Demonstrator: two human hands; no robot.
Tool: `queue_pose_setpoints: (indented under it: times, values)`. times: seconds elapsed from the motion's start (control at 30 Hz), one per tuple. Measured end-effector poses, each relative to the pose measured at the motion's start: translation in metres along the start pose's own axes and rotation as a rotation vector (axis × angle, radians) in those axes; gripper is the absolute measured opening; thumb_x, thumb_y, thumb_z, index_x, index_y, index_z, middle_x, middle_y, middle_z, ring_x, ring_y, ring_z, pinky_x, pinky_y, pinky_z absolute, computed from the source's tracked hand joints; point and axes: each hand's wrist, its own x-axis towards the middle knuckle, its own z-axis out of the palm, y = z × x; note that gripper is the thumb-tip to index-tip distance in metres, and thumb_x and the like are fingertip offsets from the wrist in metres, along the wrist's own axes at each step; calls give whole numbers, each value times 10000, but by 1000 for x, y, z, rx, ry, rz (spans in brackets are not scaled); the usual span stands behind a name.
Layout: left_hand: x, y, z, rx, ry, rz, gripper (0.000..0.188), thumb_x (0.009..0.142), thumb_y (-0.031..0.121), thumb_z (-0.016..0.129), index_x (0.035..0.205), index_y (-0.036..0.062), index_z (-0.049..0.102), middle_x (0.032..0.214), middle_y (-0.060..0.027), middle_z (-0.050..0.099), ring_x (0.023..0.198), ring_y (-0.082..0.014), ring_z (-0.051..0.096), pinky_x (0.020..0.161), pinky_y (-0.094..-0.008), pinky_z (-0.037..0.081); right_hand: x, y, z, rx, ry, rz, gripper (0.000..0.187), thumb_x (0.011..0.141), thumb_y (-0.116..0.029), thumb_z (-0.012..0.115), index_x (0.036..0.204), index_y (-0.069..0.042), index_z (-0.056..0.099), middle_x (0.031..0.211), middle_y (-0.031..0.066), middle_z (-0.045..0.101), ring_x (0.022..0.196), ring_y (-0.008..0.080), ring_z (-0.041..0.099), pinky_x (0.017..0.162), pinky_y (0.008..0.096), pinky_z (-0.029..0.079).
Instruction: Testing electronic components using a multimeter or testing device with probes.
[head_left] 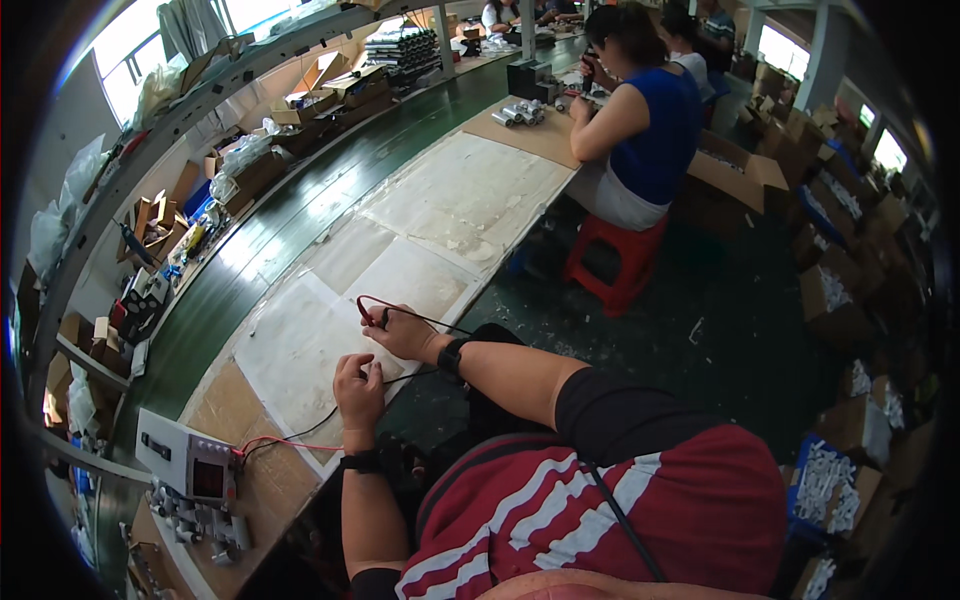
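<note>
Head view: to the right of the grey instrument (188,458) on the desk (277,487), the right hand (398,333) pinches the red lead (363,312); the left hand (359,388) is curled near the black lead (405,378), its grip uncertain. Handling the leads appears to be the step in hand; the next move would call for a steady pinch and slack toward the instrument.

red clip (366,315): small, slim, pinched in the right hand (398,332) above the white table top (290,335) | red wire (377,298): thin, bends in a loop over that hand | black wire (412,376): thin, curvy, passes by the left hand (359,388); can't tell if held
</note>
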Motion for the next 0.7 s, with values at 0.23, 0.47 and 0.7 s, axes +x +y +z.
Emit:
queue_pose_setpoints:
  times: [0.23, 0.47, 0.7]
  values:
    - [-3, -1, -3, -1, 17, -7, 159, 860, 98, 710, 986, 1, 722, 942, -131, 661, 684, -244, 617, 677, -359, 515, -4, 1, 5, -75, 11, -20, 180, 916, -200, 706, 959, -32, 657, 897, 166, 725, 840, 359, 710, 738, 424, 559]
    - [0, -3, -2, -16, 10, -24, 159, 860, 96, 710, 984, -3, 720, 937, -133, 661, 689, -249, 621, 681, -360, 515, -4, -5, 1, -64, 76, -149, 165, 914, -201, 689, 960, -50, 640, 866, 182, 695, 837, 387, 681, 736, 462, 539]
    - [-1, -1, -2, -4, 20, -14, 153, 860, 96, 709, 980, 2, 718, 940, -131, 661, 705, -255, 628, 688, -364, 521, -6, 1, 4, -49, 74, -106, 160, 914, -174, 701, 974, -37, 645, 866, 188, 697, 809, 381, 681, 702, 437, 537]
